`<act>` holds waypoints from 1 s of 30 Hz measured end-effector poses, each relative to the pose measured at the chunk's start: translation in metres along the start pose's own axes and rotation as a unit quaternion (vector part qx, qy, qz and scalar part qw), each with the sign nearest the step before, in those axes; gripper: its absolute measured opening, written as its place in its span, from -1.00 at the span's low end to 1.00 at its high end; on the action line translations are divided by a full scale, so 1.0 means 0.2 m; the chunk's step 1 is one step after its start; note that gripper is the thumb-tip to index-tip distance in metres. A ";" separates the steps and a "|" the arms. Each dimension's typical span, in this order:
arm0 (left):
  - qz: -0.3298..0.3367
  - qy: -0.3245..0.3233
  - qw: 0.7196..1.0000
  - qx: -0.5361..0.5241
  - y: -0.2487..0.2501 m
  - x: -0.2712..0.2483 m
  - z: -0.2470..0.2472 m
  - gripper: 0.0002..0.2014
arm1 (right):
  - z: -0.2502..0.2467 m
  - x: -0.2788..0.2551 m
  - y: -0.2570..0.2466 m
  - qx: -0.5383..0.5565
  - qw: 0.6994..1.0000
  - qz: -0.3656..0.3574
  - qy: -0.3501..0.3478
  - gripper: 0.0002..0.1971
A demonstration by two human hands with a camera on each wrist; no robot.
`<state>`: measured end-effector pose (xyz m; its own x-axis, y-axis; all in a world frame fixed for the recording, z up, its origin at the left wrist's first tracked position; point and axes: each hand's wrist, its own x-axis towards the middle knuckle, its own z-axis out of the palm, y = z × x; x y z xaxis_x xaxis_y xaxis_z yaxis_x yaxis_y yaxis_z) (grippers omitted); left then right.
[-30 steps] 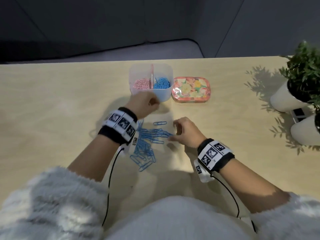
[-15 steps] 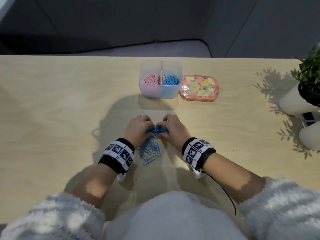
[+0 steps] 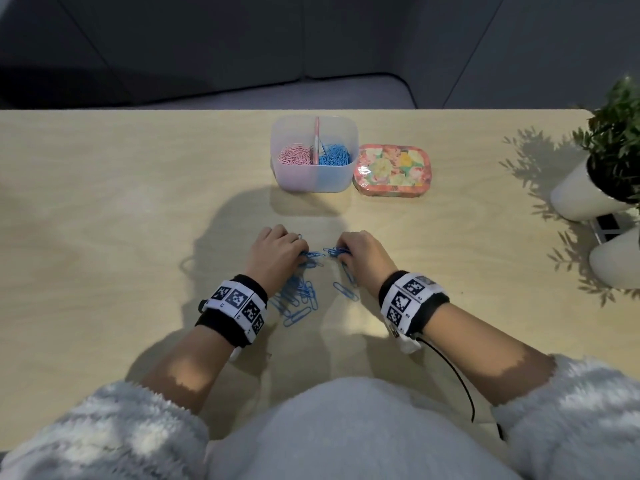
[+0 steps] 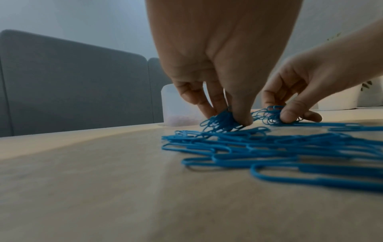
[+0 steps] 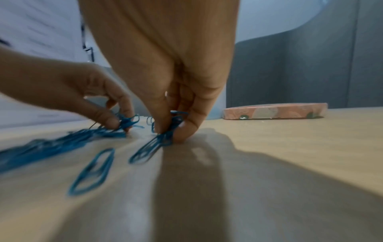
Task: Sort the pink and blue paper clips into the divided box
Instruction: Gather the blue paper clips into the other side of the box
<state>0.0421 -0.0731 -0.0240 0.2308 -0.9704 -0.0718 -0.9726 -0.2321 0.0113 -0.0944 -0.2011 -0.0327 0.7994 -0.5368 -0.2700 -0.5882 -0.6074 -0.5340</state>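
Table: I see a pale wooden table (image 3: 104, 209), lit unevenly, with my arms' shadows falling across its middle.
Around the work: A flat floral tin (image 3: 392, 169) lies just right of the divided box, touching or nearly touching it. Two white plant pots (image 3: 581, 199) stand at the table's right edge, well apart from the clips. Nothing lies between my hands and the box.
Divided box: The translucent divided box (image 3: 313, 174) sits near the far edge, about centre. A pink divider splits it into left and right halves.
Box contents: Pink paper clips (image 3: 294, 155) fill the left half; blue clips (image 3: 335, 156) lie in the right half.
Loose clips: The blue paper clips (image 3: 299, 296) on the table lie in a scattered heap around the middle, nearer the front edge, between my wrists. I see no pink ones among them.
Left hand: My left hand (image 3: 277, 252) is curled downward, its fingertips (image 4: 240, 117) pinching a small bunch of blue clips against the table.
Right hand: My right hand (image 3: 362, 252) is likewise curled, thumb and fingers (image 5: 186, 129) pinching a few blue clips at the heap's far right side.
Wrists: Both wear black bands with square printed markers.
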 end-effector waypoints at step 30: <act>-0.218 0.100 0.884 -0.400 -0.06 0.81 -0.39 -0.83 | -0.37 0.18 0.00 0.253 0.936 0.028 0.242 -0.78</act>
<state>0.0939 -0.2317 0.0426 0.6568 -0.7512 -0.0658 -0.4775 -0.4819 0.7347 -0.0742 -0.2644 0.0176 0.5478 -0.8363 0.0211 -0.3956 -0.2812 -0.8743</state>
